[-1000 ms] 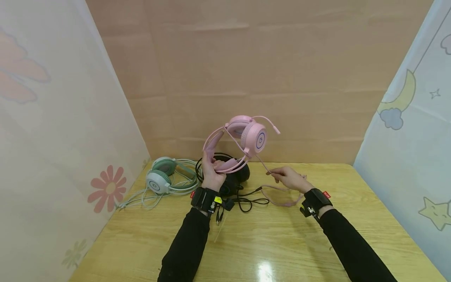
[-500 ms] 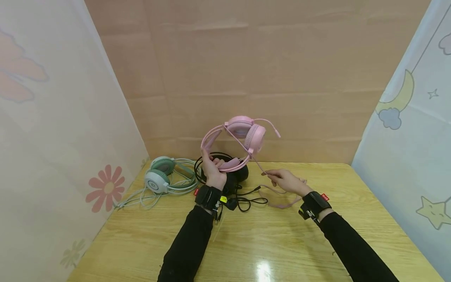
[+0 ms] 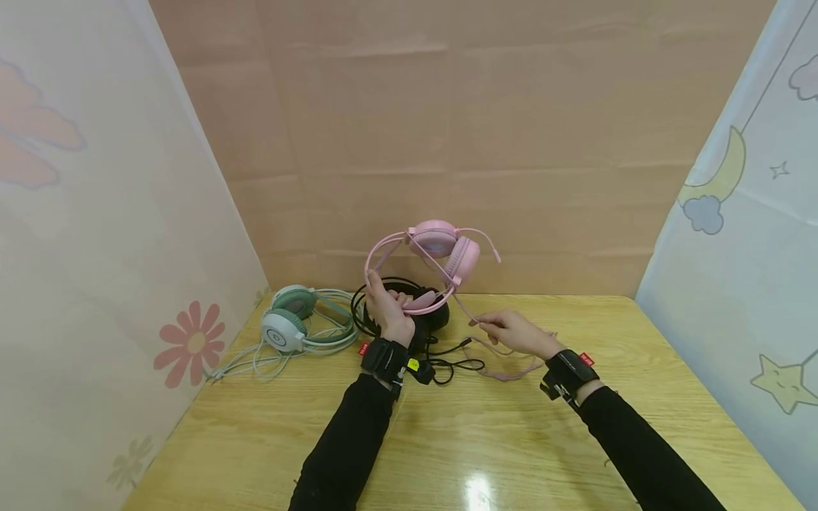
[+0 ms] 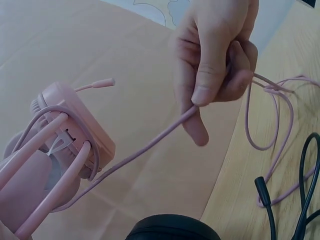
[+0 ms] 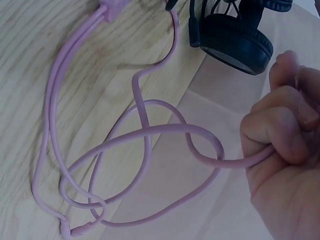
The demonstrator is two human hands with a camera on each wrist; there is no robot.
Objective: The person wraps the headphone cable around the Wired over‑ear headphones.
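Observation:
A pink headset (image 3: pixel 464 261) with a boom microphone (image 3: pixel 483 236) is held up over the back of the table, my left hand (image 3: pixel 391 312) gripping its headband. From one ear cup its pink cable (image 4: pixel 145 147) runs to my right hand (image 3: pixel 516 333). There, thumb and fingers pinch the cable, as the left wrist view shows. Past that hand the cable hangs in loose loops (image 5: pixel 150 129), and its two small plugs (image 5: pixel 65 229) show low in the right wrist view. Behind the left hand is a black headset (image 3: pixel 439 316), partly hidden by it.
At the left lies a white and green headset (image 3: pixel 284 331) with its pale cable (image 3: pixel 262 358) bundled around it. A black cable (image 3: pixel 456 365) is coiled in front of the black headset. Brown paper (image 3: pixel 358 142) stands behind the table (image 3: pixel 511 440), with printed sheets on both sides.
The left hand has turned the pink headset, so the ear cup's outer face has swung out of the head view, and lowered it slightly. The right hand has shifted a little left with the cable.

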